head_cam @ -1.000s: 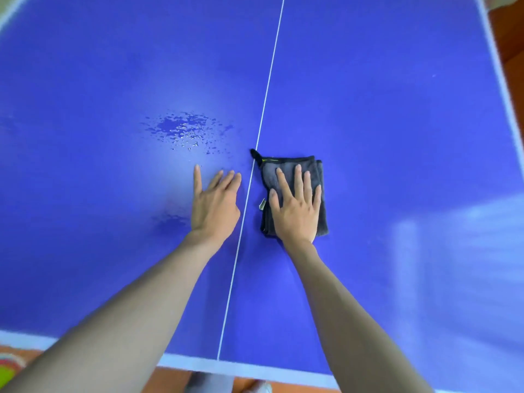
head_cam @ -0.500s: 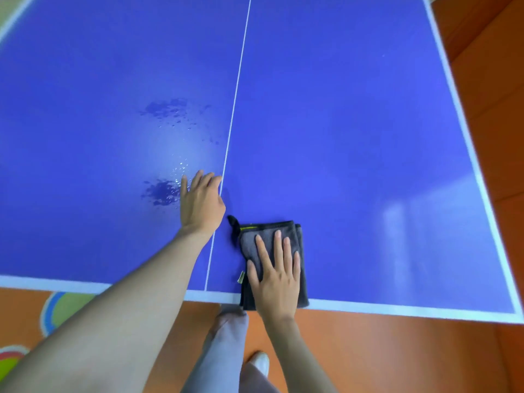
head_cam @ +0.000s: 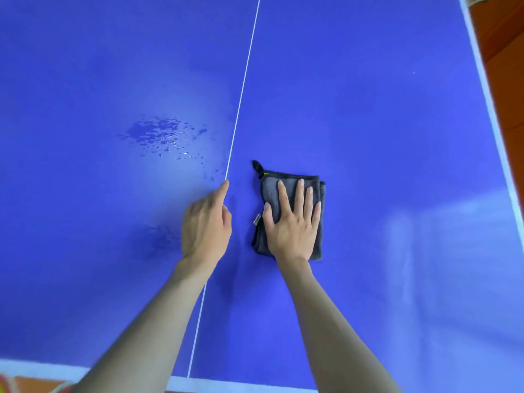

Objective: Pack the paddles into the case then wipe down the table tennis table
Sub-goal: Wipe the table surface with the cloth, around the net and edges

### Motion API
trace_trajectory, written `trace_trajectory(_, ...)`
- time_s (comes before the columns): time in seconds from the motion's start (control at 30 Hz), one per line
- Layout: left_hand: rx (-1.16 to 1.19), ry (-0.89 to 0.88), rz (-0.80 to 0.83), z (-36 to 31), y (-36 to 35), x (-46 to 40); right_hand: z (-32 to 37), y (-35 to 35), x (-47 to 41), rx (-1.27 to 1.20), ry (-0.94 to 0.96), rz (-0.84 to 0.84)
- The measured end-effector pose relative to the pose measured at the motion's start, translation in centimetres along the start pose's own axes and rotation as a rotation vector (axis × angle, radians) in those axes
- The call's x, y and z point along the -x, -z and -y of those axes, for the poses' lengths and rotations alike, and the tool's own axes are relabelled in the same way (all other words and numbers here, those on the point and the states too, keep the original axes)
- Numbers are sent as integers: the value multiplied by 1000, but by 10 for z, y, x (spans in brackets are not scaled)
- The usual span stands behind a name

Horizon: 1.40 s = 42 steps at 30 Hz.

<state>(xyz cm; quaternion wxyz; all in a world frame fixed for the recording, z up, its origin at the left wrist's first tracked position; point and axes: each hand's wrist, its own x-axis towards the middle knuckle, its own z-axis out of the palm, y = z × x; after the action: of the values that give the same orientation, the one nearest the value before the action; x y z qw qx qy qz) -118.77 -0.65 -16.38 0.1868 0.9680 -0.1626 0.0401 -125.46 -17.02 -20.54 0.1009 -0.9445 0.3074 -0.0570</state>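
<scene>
The blue table tennis table point(head_cam: 382, 123) fills the view, split by a white centre line point(head_cam: 243, 80). A folded dark grey cloth point(head_cam: 319, 248) lies flat just right of that line. My right hand point(head_cam: 293, 222) presses on it with straight, spread fingers. My left hand point(head_cam: 205, 225) rests on the table left of the line, index finger reaching up to the line, the other fingers hidden. A wet patch with droplets point(head_cam: 164, 136) sits above my left hand, and a smaller damp mark point(head_cam: 158, 239) lies beside it. No paddles or case are in view.
The table's white near edge point(head_cam: 241, 384) runs along the bottom and its right edge point(head_cam: 487, 89) along the right side. Orange floor point(head_cam: 507, 46) shows beyond the right edge and at the bottom left corner.
My right hand has pushed the cloth forward, away from the near edge, back towards the middle of the table. My left hand moved forward with it.
</scene>
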Motion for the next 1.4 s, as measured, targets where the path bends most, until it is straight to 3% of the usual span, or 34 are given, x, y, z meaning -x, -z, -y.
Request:
trace_trajectory(0.37,-84,1,-5,1,-12,11,5,3,-207,-29,-14,38)
trace_trajectory(0.6,-88,19,-55,-4,-14,9,-1,5,-245,-15,65,93)
trace_trajectory(0.87,-72,-9,-18,-28,9,13,-28,14,-114,-27,109,62)
trace_trajectory(1.23,-21,-160,25,-69,28,132,-92,40,169,-19,100,70)
trace_trajectory(1.4,-33,-142,54,-76,31,153,-122,48,248,-14,74,63)
